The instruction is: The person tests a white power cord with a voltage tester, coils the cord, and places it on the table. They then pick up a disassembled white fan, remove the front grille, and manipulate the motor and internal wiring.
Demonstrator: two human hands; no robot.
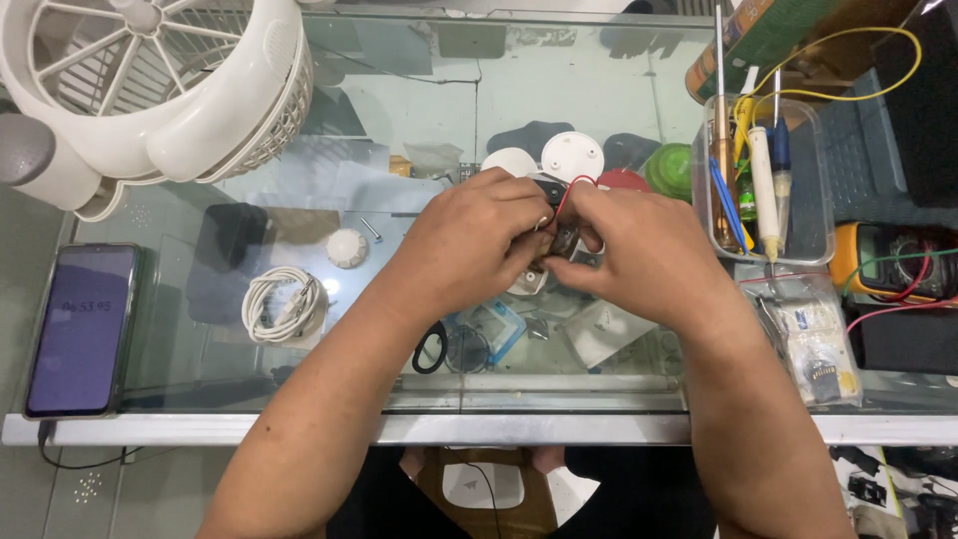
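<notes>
My left hand [477, 245] and right hand [639, 250] were closed together on a small motor assembly [561, 240] with a thin red wire [571, 190], held above the glass table [299, 399]. I judged it light, rigid and fragile at the wire joint; grip belonged on the body, never the lead. A white round cap [572, 156] lay just beyond, a coiled white cable [282, 304] well left.

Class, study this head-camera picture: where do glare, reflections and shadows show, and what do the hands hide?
Head view: the glass table mirrors dark shapes and pale glare near its far edge; the phone screen looks dim and washed; light is even overhead, shadows soft; the left hand and right hand cover most of the small wired part, sharp enough but mostly hidden.
</notes>
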